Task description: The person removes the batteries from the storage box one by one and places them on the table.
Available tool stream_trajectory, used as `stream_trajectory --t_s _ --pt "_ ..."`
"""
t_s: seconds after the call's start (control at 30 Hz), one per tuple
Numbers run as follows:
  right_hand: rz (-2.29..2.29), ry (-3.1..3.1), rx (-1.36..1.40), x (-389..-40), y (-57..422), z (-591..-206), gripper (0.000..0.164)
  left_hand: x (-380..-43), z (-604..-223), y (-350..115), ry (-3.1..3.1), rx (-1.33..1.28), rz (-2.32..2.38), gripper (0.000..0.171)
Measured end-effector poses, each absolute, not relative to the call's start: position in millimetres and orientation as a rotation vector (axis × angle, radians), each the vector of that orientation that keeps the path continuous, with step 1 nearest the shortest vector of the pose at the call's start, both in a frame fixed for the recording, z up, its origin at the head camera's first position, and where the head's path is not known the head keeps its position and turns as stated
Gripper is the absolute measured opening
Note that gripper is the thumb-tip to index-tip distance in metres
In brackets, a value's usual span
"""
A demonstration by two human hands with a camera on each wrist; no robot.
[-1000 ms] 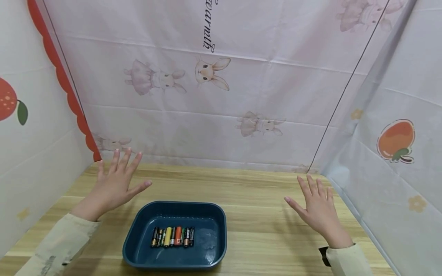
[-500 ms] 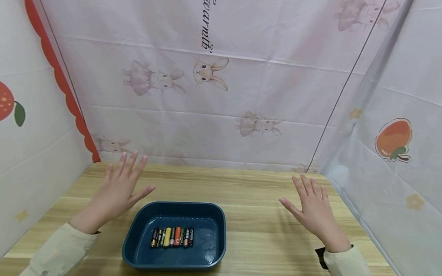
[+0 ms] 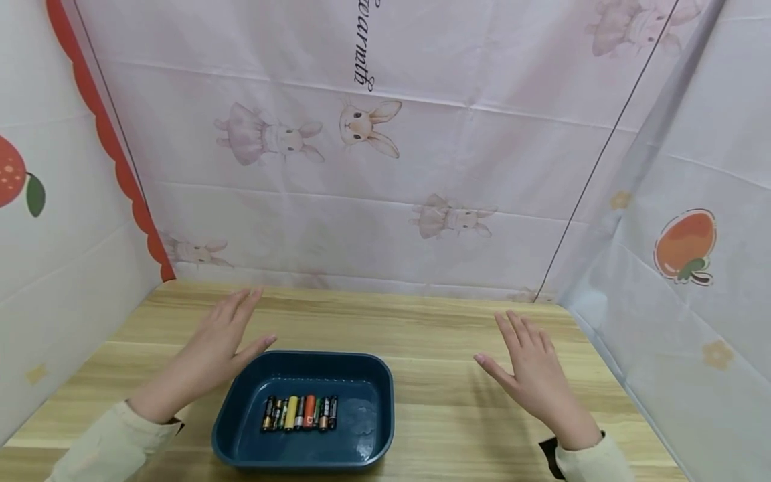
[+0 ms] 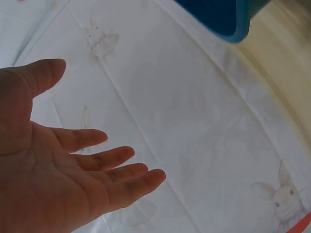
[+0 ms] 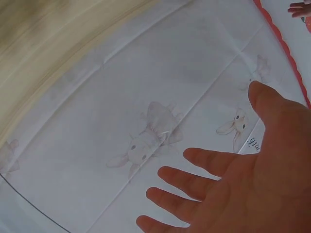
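A dark blue tray [image 3: 301, 456] holds a row of several batteries [image 3: 300, 413], lying side by side; one is yellow and one is red-orange. My left hand [image 3: 211, 351] hovers by the tray's far left corner, its thumb tip overlapping the rim in the head view. Its fingers are extended with nothing in them, and the left wrist view shows the bare palm [image 4: 58, 179]. To the right of the tray, above the table, my right hand [image 3: 533, 375] hangs with fingers spread and nothing held. In the right wrist view its palm [image 5: 252, 189] is bare too.
The wood-grain table [image 3: 446, 375] reaches back to a pale cloth wall [image 3: 361, 234] printed with rabbits. Side walls of printed cloth stand at the left [image 3: 66, 268] and right [image 3: 680, 321].
Both hands have come inward and nearer the person, the left toward the tray and the right to the left. The tray and batteries have stayed in place.
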State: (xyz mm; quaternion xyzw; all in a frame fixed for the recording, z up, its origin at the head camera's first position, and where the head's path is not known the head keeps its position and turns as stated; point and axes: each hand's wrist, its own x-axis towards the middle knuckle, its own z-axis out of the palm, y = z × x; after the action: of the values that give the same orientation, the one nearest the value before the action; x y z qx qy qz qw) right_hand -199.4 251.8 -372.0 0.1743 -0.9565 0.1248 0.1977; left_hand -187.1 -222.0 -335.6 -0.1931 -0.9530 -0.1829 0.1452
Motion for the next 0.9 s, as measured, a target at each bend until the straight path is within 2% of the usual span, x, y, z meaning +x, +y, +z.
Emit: stream_trajectory --t_s 0.9 --pt "0.342 -2.661 0.593 -184.9 225.3 -390.3 0.076 -187.4 -369.3 -224.0 -2.864 -0.403 -0.712 0.061"
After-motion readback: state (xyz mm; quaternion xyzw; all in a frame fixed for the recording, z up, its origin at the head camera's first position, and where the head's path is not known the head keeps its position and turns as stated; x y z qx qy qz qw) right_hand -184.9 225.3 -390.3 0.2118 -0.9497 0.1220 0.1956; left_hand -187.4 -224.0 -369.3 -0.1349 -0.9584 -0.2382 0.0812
